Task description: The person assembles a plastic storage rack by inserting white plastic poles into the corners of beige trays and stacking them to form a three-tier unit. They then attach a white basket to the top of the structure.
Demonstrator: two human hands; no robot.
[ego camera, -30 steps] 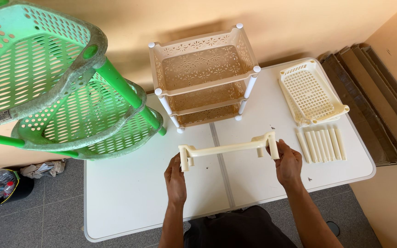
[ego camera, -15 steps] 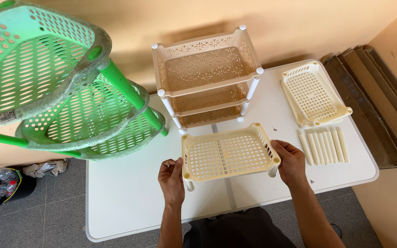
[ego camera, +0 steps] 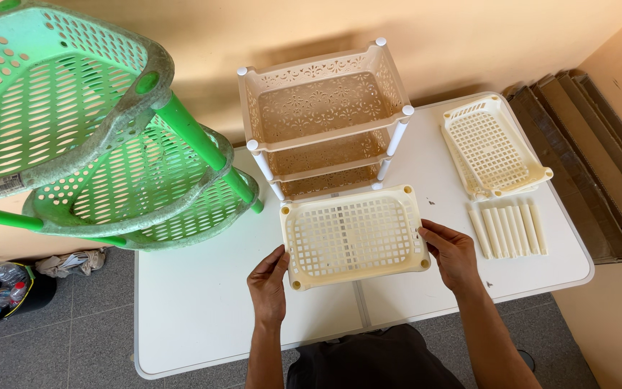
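Note:
A cream perforated plastic tray (ego camera: 354, 235) lies flat on the white table (ego camera: 196, 317), open side up. My left hand (ego camera: 268, 284) rests against its left edge with the fingers loosely curled. At the tray's right edge my right hand (ego camera: 451, 253) touches the rim with its fingertips. Just behind the tray stands an assembled beige three-tier rack (ego camera: 323, 119) with white posts.
A stack of cream trays (ego camera: 492, 148) and a row of several cream posts (ego camera: 507, 230) lie at the table's right. A green tiered rack (ego camera: 88, 137) leans over the left side. Flat cardboard (ego camera: 592, 158) stands at the right wall, a bin (ego camera: 8, 288) on the floor left.
The cream tray was held on edge above the table, then tipped down and now lies flat on it. Both hands have stayed at its two short ends.

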